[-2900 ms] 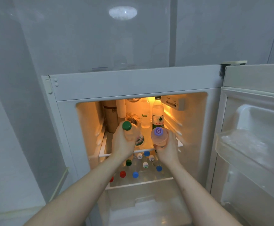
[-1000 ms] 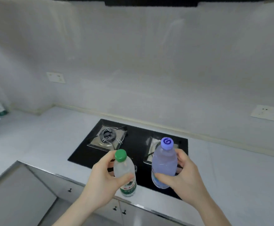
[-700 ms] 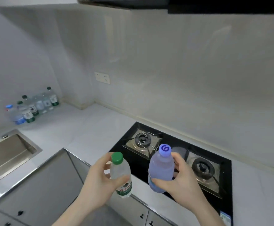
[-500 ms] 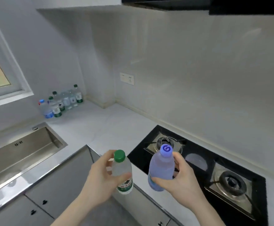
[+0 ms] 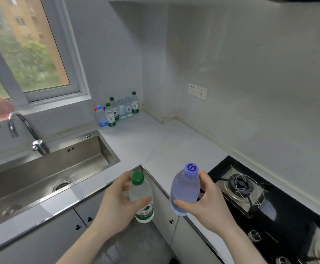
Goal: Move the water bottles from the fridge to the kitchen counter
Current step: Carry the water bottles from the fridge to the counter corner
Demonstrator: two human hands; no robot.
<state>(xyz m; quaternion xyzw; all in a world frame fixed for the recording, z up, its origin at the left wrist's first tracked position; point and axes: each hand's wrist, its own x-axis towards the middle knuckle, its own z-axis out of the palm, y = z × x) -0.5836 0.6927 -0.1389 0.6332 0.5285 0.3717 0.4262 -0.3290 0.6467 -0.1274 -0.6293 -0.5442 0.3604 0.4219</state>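
My left hand (image 5: 115, 205) grips a clear water bottle with a green cap and green label (image 5: 141, 195), held upright. My right hand (image 5: 205, 203) grips a bluish water bottle with a purple cap (image 5: 184, 187), also upright. Both bottles hang in the air in front of the inner corner of the white L-shaped kitchen counter (image 5: 166, 147). Several water bottles (image 5: 117, 109) stand together on the counter at the back, under the window sill near the wall corner. The fridge is out of view.
A steel sink (image 5: 41, 174) with a curved tap (image 5: 25, 133) fills the counter's left part. A black gas hob (image 5: 269, 202) with burners lies at the right. Grey cabinet doors (image 5: 41, 239) run below. A wall socket (image 5: 197, 91) sits above the counter's right run.
The view has swung from the open fridge past the hob to the counter corner and sink. Both hands still hold their bottles, which have come closer to the counter corner.
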